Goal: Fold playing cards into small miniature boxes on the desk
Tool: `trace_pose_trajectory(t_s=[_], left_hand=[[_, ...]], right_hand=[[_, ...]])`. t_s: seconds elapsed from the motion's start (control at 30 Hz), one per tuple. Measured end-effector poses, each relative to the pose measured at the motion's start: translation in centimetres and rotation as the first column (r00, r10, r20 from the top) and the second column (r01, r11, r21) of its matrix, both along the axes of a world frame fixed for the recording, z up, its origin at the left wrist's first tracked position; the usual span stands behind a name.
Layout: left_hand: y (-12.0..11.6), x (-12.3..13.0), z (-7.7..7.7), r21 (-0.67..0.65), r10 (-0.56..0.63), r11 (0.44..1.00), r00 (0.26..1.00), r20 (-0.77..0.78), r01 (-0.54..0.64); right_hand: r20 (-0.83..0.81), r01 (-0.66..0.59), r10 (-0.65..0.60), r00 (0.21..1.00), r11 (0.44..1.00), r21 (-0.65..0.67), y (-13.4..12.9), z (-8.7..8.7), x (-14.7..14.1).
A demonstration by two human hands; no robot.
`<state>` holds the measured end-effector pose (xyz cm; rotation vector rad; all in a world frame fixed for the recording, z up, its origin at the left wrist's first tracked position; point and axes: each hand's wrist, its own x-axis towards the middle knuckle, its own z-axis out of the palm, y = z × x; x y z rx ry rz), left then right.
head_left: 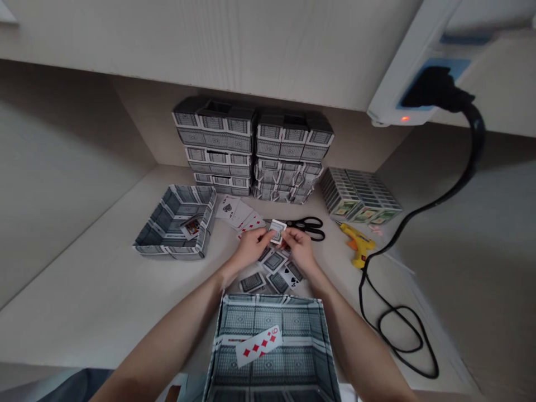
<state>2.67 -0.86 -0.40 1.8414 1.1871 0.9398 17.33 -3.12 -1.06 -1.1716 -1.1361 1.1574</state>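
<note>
Between my two hands is a playing card [277, 230], its patterned back showing. My left hand [252, 245] pinches its left side, and my right hand [299, 245] grips its right side. Below them lie loose playing cards [274, 261], mostly back up, one showing black spades. Beyond my left hand is a spread of face-up cards [240, 212]. Black-handled scissors [307, 224] lie just past my right hand, their blades partly hidden. Close to me stands an open box made of cards [268, 315], with a bent or cut diamond card [259, 346] inside.
Another card-made tray [171, 249] sits at the left, one face card inside. Stacked card-made boxes [224, 131] [293, 142] stand at the back. Right of them are packed card decks [360, 192], a yellow glue gun [358, 243] and a looping black cable [389, 312]. A shelf edge [251, 72] overhangs the desk.
</note>
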Motion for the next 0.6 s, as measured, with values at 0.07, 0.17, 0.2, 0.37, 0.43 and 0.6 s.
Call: trace_pose_trajectory(t_s=[0.07, 0.17, 0.2, 0.37, 0.43, 0.6], left_hand=[[0.00, 0.03, -0.24, 0.022, 0.001, 1.000, 1.000, -0.013, -0.001], [-0.04, 0.07, -0.39, 0.045, -0.012, 0.999, 1.000, -0.012, 0.012], [-0.07, 0.08, -0.36, 0.052, -0.012, 0.999, 1.000, -0.014, 0.013], [-0.39, 0.17, 0.18, 0.107, 0.015, 0.994, 0.997, -0.082, -0.006], [-0.48, 0.18, 0.31, 0.120, 0.031, 0.993, 0.995, -0.099, -0.019], [-0.44, 0.08, 0.17, 0.130, 0.019, 0.992, 0.994, -0.110, -0.005]], right_hand=[[-0.016, -0.011, 0.011, 1.000, 1.000, -0.016, 0.04, -0.11, -0.05], [-0.024, -0.038, 0.037, 0.999, 0.999, -0.026, 0.15, -0.24, -0.09], [-0.021, -0.045, 0.045, 0.999, 0.999, -0.027, 0.18, -0.27, -0.09], [-0.029, -0.097, 0.097, 0.995, 0.995, -0.016, 0.10, -0.09, -0.24], [-0.021, -0.116, 0.115, 0.993, 0.993, -0.008, -0.04, 0.12, -0.35], [-0.002, -0.099, 0.100, 0.995, 0.995, 0.020, -0.16, 0.52, -0.46]])
